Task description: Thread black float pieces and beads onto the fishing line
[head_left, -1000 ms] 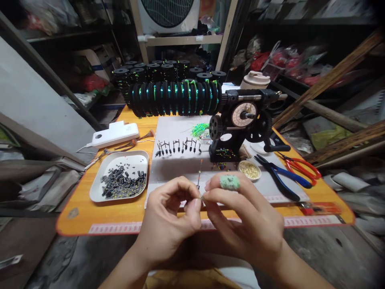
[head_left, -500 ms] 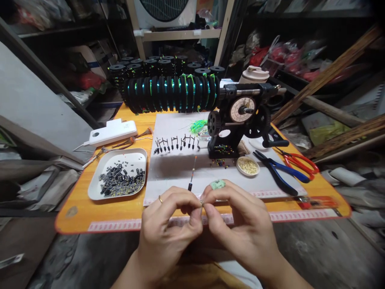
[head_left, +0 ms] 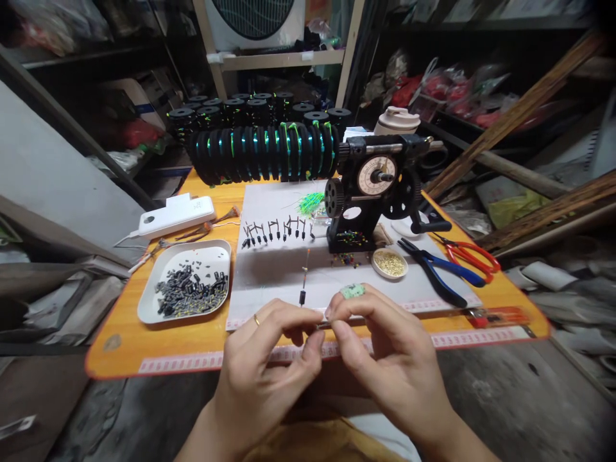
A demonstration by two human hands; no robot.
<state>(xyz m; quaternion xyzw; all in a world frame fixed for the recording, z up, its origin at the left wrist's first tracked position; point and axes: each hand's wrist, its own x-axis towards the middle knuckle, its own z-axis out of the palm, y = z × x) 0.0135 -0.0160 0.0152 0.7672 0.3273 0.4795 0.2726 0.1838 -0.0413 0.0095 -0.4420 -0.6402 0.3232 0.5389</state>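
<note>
My hands have sunk toward the table's near edge. My left hand (head_left: 269, 366) and right hand (head_left: 389, 359) each pinch one thin float rig (head_left: 304, 282) between fingertips above the orange table (head_left: 120, 333). One tray (head_left: 185, 282), one winder (head_left: 375, 199), one bead dish (head_left: 389, 263), two pliers (head_left: 443, 273).

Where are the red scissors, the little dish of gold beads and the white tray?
red scissors (head_left: 474, 257), head view, on a red handle loop.
dish of gold beads (head_left: 389, 263), head view, on the beads.
white tray (head_left: 147, 308), head view, on its bare rim.

Left hand (head_left: 262, 378) w/ thin gold ring; right hand (head_left: 394, 366) w/ green finger wrap; arms bare.
</note>
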